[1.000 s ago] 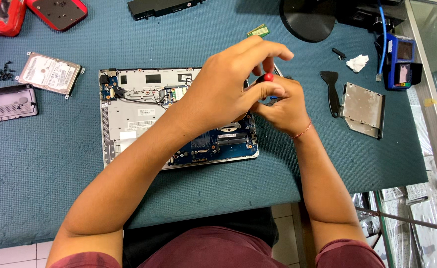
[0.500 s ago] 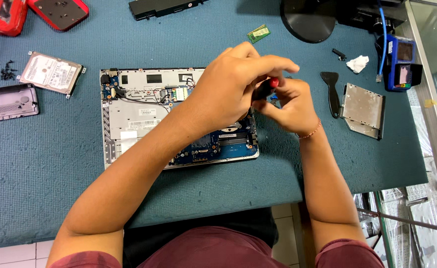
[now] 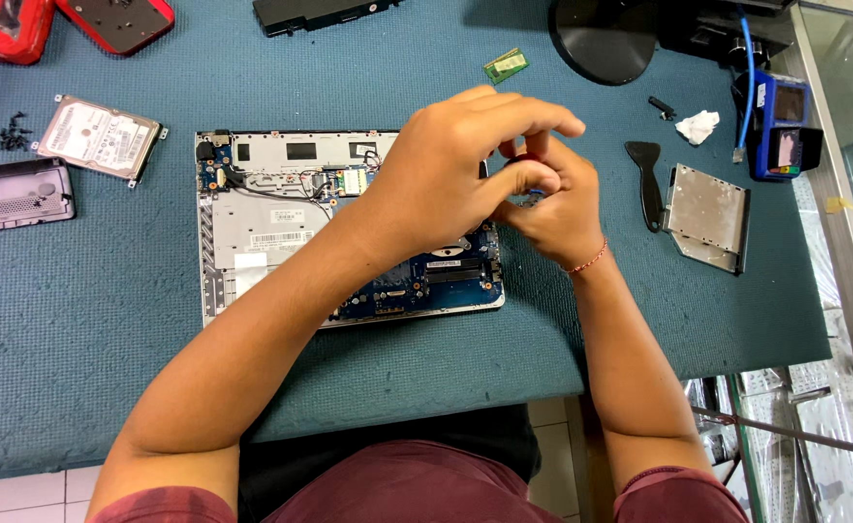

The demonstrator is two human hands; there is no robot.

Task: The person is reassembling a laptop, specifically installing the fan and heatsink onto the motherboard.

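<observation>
My left hand [image 3: 450,160] and right hand [image 3: 552,208] are bunched together over the right edge of the opened laptop [image 3: 281,228], fingers curled tight round a small red-tipped tool [image 3: 521,165], probably a screwdriver, mostly hidden. I'd judge this as mid screw removal on the board. Next needs the tip seated square before turning.

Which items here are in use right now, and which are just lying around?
In use: opened laptop; left hand and right hand closed together over its right edge; what they grip is mostly hidden.

Lying about: hard drive, memory module, black spudger, optical drive, screws.
</observation>
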